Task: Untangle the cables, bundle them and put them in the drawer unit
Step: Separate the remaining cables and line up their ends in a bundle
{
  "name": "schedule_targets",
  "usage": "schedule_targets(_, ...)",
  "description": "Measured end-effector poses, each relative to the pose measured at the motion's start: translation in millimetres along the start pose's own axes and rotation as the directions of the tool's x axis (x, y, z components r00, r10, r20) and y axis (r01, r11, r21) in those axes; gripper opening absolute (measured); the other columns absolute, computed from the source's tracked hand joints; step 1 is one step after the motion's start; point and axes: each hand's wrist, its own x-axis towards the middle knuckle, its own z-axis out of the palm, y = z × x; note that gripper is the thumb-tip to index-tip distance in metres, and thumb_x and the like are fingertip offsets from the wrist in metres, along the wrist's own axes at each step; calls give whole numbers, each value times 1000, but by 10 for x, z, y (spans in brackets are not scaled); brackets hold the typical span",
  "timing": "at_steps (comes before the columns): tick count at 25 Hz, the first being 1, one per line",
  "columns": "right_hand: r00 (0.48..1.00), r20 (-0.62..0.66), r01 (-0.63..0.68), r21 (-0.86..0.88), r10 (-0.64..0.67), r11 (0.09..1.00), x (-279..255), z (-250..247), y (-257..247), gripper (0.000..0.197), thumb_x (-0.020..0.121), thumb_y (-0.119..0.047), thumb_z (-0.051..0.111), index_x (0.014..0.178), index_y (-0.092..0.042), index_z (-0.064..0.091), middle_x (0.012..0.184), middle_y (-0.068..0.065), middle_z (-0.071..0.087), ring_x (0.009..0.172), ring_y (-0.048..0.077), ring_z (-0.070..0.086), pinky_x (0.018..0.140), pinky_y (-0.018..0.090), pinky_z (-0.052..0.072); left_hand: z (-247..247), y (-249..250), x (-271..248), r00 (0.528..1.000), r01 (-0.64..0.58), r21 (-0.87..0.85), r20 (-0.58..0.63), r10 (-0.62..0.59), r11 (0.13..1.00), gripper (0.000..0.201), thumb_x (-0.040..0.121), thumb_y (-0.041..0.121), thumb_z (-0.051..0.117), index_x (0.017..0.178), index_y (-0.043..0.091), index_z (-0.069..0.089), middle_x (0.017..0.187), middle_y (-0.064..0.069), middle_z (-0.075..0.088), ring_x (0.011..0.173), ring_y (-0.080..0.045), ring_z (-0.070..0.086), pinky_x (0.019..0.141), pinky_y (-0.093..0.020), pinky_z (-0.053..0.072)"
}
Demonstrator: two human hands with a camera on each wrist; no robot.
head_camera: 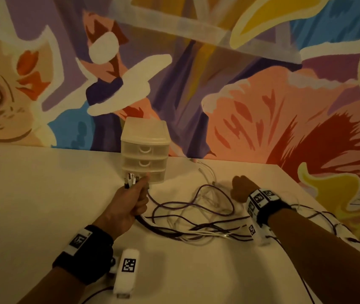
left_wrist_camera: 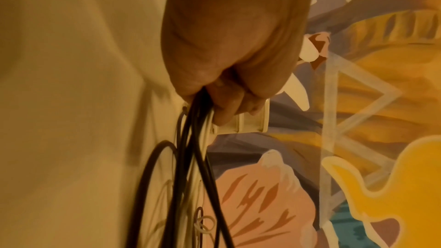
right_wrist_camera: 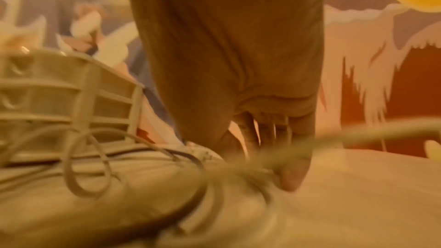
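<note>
The left hand (head_camera: pixel 128 205) has its fingers curled tight around a bunch of cables (head_camera: pixel 188 218), with the plug ends sticking out of the top of the grip right in front of the bottom drawer of the drawer unit (head_camera: pixel 145 150). From that grip the dark and white cables trail down and spread in loose loops over the table (head_camera: pixel 43 194) toward the right hand (head_camera: pixel 241 188). The right hand reaches down to the table among the white loops, fingers pointing down, but the blur hides whether it holds one.
</note>
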Motion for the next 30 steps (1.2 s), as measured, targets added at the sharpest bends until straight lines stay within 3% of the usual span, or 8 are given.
schedule_targets(5, 996, -63, -44, 176, 56, 983, 205, -107, 105, 23, 105, -19, 56, 84, -11, 51, 124, 28, 67, 111, 41, 68, 91, 43, 56, -133, -54, 43, 1000, 1, -2, -5, -1, 1000, 37, 103, 38, 70, 75, 23, 50, 62, 4, 22, 49, -10, 17, 40, -22, 21)
schedule_targets(10, 988, 155, -7, -132, 28, 991, 129, -247, 127, 44, 101, -53, 64, 118, -14, 57, 123, 11, 71, 103, 28, 72, 94, 39, 57, -157, -93, 65, 1000, 11, 15, -13, -11, 1000, 40, 102, 42, 70, 73, 24, 49, 62, 4, 23, 50, -10, 18, 41, -23, 21)
schedule_targets(13, 968, 252, 56, -250, 10, 967, 90, -267, -8, 37, 99, -49, 65, 94, -13, 67, 101, 9, 81, 74, 20, 69, 90, 38, 59, -152, -83, 22, 999, 17, 32, 34, -18, 999, 39, 101, 42, 71, 78, 24, 45, 61, 5, 23, 50, -10, 18, 41, -23, 21)
schedule_targets(16, 987, -107, 125, 35, -121, 991, 205, -881, -142, 40, 96, -32, 76, 113, 4, 76, 105, 20, 74, 93, 28, 67, 96, 39, 52, -136, -69, -33, 999, 25, 52, 38, -27, 998, 47, 101, 41, 71, 71, 26, 38, 61, 5, 21, 49, -10, 16, 41, -23, 20)
schedule_targets(19, 662, -741, 384, 467, 114, 797, 100, -1900, -251, 28, 99, -28, 73, 105, -1, 78, 109, 19, 77, 102, 31, 72, 102, 46, 56, -127, -57, -58, 999, 22, 64, 38, -24, 998, 50, 99, 42, 72, 67, 29, 36, 62, 4, 20, 51, -10, 15, 42, -24, 18)
schedule_targets(22, 286, -936, 577, 340, 206, 743, -102, -2655, -249, 29, 105, -23, 52, 116, -8, 74, 114, 17, 74, 103, 28, 67, 97, 35, 52, -163, -57, -53, 1000, 4, 50, 25, -5, 999, 47, 98, 41, 73, 69, 28, 38, 63, 3, 20, 51, -11, 16, 43, -25, 18)
schedule_targets(24, 203, -979, 632, 139, 10, 762, -210, -2711, -278, 34, 101, -10, 48, 123, -4, 74, 118, 19, 73, 108, 30, 68, 95, 28, 49, -185, -47, -39, 1000, -3, 41, 9, 3, 999, 47, 96, 41, 74, 69, 27, 38, 62, 3, 21, 51, -10, 16, 43, -25, 18)
schedule_targets(30, 711, -677, 566, 394, -187, 725, -495, -978, -832, 37, 102, -30, 62, 69, -28, 78, 70, -29, 73, 65, -6, 66, 68, 20, 49, -187, -33, -67, 1000, 17, 89, -8, -16, 996, 50, 92, 47, 76, 70, 29, 35, 63, 3, 20, 52, -11, 15, 43, -25, 18)
